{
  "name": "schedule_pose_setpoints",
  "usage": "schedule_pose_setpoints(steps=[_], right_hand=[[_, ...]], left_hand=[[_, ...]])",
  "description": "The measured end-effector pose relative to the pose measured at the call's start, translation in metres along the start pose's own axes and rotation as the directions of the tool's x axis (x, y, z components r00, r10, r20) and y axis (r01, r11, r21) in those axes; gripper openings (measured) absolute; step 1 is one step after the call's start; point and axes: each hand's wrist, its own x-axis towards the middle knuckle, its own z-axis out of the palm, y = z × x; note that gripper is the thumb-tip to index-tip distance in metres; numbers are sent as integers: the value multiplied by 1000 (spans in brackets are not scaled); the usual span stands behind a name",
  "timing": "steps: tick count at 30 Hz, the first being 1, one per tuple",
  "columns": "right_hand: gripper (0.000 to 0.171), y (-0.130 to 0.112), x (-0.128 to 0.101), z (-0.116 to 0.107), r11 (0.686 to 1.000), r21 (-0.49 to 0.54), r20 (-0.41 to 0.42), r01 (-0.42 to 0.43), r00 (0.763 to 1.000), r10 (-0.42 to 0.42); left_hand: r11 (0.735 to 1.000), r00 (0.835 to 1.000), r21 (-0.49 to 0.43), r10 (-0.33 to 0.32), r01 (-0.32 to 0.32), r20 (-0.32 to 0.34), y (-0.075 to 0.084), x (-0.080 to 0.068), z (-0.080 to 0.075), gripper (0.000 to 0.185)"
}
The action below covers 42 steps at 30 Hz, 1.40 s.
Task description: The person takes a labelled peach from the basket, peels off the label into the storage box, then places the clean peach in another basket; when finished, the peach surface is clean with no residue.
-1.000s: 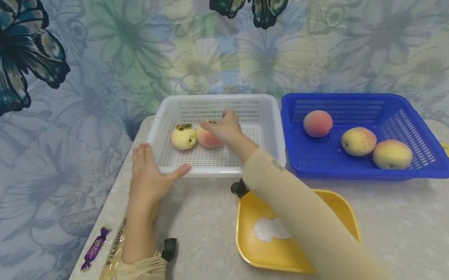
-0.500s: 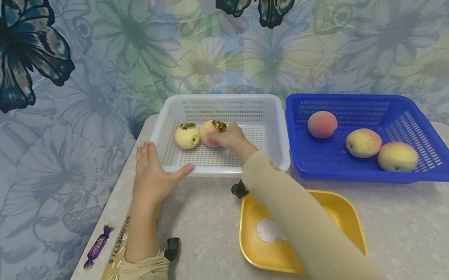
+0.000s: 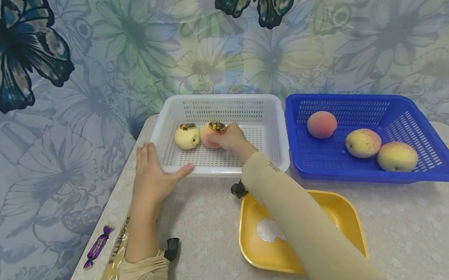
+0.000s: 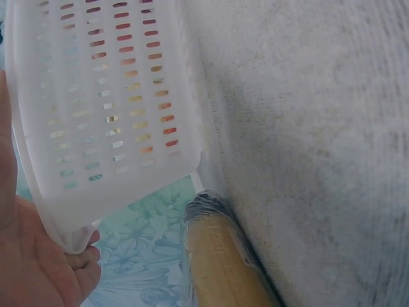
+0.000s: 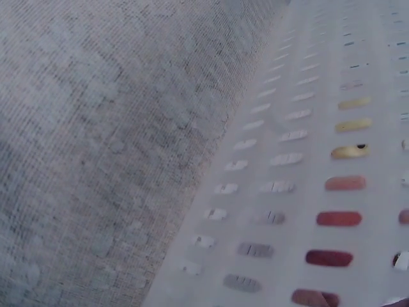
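in the white basket (image 3: 265, 122), the peach (image 3: 209, 138) sits under right-hand fingers (image 3: 224, 137)

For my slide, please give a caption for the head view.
Right hand grips a peach in the white basket; left hand steadies its rim.

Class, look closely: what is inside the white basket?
Inside the white basket: a yellow peach and a pink peach, which the right hand grips. Its fingers hide part of that peach.

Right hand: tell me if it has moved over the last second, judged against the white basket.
Yes. The right hand came back from the white basket's far wall toward the near rim; its fingers now rest on the pink peach.
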Motion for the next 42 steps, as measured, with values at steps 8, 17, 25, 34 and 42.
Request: schedule_pose_setpoints(steps=[8,17,25,34,42], right_hand=[[52,-2,-4,-1,999,-43,-11,29,1000,-29],[56,-13,-18,-22,988,-34,35,153,988,-152],[69,-21,-39,-53,976,-25,66,214,975,-212],[74,-19,-78,-92,924,-74,124,375,923,-365],[82,0,-120,-126,871,-68,117,487,871,-478]], left_hand=[[1000,1000,3,-5,5,7,-1,0,1,132],[1000,999,4,-28,28,24,1,0,0,135],[999,999,4,-38,38,37,0,0,0,136],[999,999,-15,-30,31,21,1,-3,1,133],[999,998,-8,-35,36,46,2,-2,0,135]])
